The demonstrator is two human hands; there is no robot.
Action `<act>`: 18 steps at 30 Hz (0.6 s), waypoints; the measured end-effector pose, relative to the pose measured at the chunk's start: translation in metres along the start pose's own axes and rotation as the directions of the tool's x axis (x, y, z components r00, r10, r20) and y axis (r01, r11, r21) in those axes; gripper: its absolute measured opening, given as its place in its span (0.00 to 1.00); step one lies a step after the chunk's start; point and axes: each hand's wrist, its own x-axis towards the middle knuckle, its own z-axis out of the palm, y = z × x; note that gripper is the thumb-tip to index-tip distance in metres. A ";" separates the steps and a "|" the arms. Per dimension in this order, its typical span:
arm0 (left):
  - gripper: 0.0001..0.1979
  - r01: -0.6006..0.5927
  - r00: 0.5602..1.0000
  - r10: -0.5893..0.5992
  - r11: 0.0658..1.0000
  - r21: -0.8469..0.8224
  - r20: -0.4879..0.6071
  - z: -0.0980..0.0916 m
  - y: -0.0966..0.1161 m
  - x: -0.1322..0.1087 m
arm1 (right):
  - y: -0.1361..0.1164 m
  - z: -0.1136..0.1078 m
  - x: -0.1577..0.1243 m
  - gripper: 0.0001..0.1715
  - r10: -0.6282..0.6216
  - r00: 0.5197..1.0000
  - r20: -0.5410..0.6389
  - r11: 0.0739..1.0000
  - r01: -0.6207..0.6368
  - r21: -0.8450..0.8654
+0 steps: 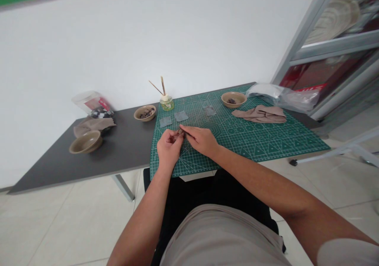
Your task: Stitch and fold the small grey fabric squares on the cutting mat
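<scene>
My left hand point(169, 149) is closed in a pinch around a small brownish piece point(181, 132), held just above the green cutting mat point(251, 137). My right hand point(204, 140) meets it from the right, thumb and fingers pressed together at the same piece. Whether the right fingers grip the piece itself or something thin against it is hidden. Beyond the hands, grey squares lie on the mat: one point(166, 121) at the left, another point(181, 116) beside it, and a third point(210, 110) farther right, seemingly in clear film.
A tan bowl point(149, 119) holds brown pieces; another point(233, 105) contains a dark clump. Brown cloth point(262, 114) lies near plastic packaging point(281, 96). A reed diffuser point(167, 103) stands by the wall. Leftward are a third bowl point(85, 142), cloth point(94, 124) and a clear container point(90, 100).
</scene>
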 end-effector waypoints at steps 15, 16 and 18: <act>0.08 0.014 1.000 -0.014 1.000 0.019 0.014 0.001 0.003 0.000 | -0.001 -0.002 0.002 0.24 0.058 0.998 0.002 0.998 -0.058 0.001; 0.08 0.018 1.000 -0.018 1.000 0.019 0.017 0.001 0.003 0.000 | 0.000 -0.002 0.001 0.24 0.044 0.999 0.006 0.999 -0.044 -0.003; 0.09 0.023 0.999 -0.024 0.999 0.024 0.023 0.001 0.003 0.001 | 0.000 -0.002 0.000 0.25 -0.005 1.000 0.025 1.000 0.005 -0.014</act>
